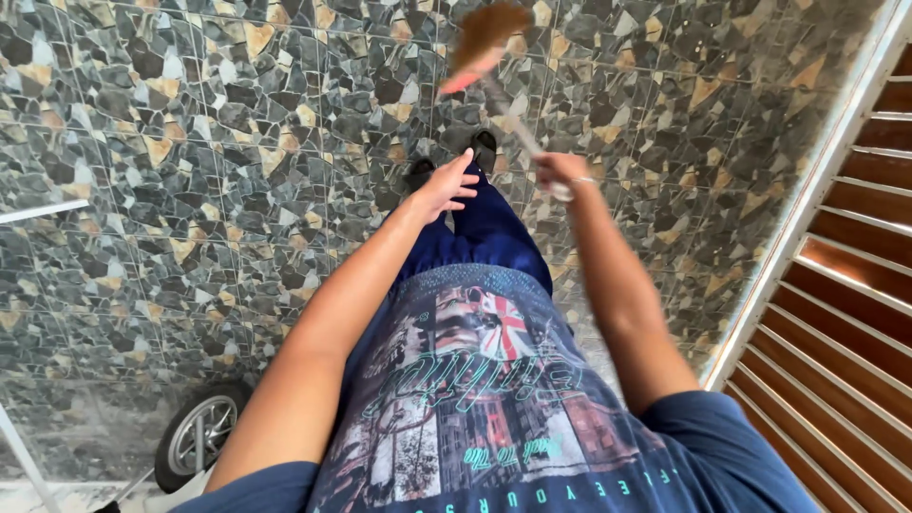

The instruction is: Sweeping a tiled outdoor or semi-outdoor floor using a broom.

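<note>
A broom with a brownish straw head and a pinkish-red band is the centre of things here; its pale handle runs down from the blurred head to the right hand, whose grip is closed round the handle near its lower end. The head is smeared by motion and seems to be over the floor beyond the feet, though whether its bristles touch the tiles cannot be told. Just left of the broom handle, the left hand hangs free with its fingers loosely spread, its grip wide and holding nothing, apart from the handle. Below the broom, nearer the person, two dark shoes show past blue trousers and a dark blue printed shirt. The broom is over a tiled floor of grey, black and tan stone-like pieces; no heap of dust or litter can be made out on it, so how much of the sweeping is done and how much is left cannot be judged beyond the broom being in mid-stroke. Far right of the broom stands a brown louvred door in a white frame, and far down-left of it a small wheel with a dark tyre.
</note>
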